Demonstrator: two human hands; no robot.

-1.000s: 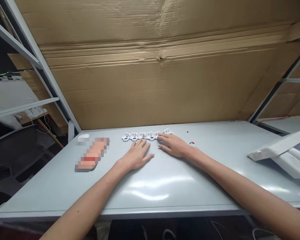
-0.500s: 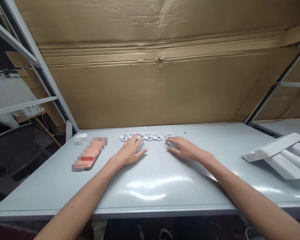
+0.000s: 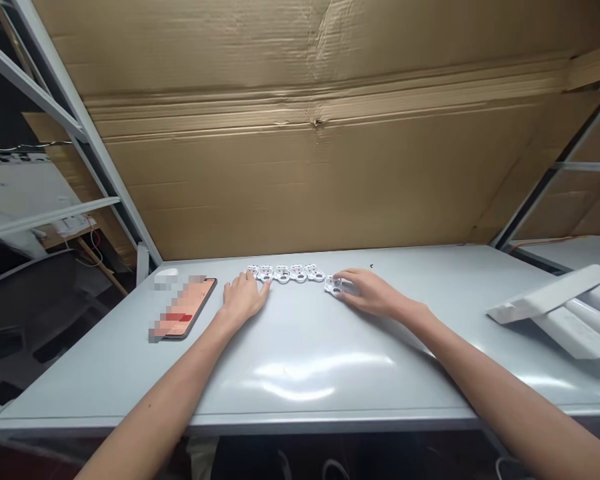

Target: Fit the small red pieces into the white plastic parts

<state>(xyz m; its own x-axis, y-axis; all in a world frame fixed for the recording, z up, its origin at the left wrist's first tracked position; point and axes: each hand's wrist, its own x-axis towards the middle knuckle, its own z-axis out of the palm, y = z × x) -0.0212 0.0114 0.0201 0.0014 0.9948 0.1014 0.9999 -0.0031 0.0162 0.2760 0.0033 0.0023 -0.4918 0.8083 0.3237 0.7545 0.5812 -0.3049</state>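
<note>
Drawn toward the person since the earlier frame, the separate white plastic piece [image 3: 333,285] now lies just off the right end of a row of five similar pieces [image 3: 283,273], and the left hand [image 3: 243,298] has been moved back to the row's left end. The right hand [image 3: 373,295] is laid over the separate piece with its fingers curved onto it; whether it is grasped or merely touched cannot be determined. The left hand is relaxed and unclenched, holding nothing, with its fingertips at the row. Light, even fingertip contact is judged best for a piece this small, keeping it flat and clear of its neighbours. A phone [image 3: 185,307] and a small white object [image 3: 167,272], both obscured, lie on the grey table [image 3: 305,327] to the left; white tubes [image 3: 575,333] lie to the right.
</note>
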